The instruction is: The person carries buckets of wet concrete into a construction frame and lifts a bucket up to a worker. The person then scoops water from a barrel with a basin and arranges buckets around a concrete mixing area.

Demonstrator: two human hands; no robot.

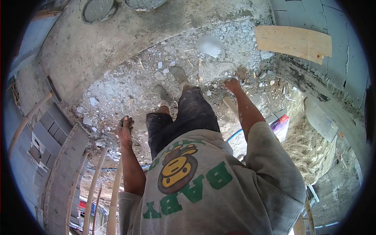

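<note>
My left hand [125,129] hangs at my left side over the rubble, its darkened fingers loosely bent and a little apart, with nothing seen in it. On the other side my right hand [233,85] is held out, back of the hand upward. Its fingers curl under and are mostly hidden; no held thing shows. Both hands are apart from the ground. Between them my feet, in grey, dusty footwear [179,74], stand on broken concrete and loose stones [117,96]. A pale, rounded flat patch [209,46] lies ahead of my feet.
Two round tubs of grey wet mix [98,9] [145,3] stand on the concrete slab [102,47] ahead. A plywood piece [293,41] leans at right. Wooden poles [94,192] rise at lower left. A sack [280,127] lies behind on the right.
</note>
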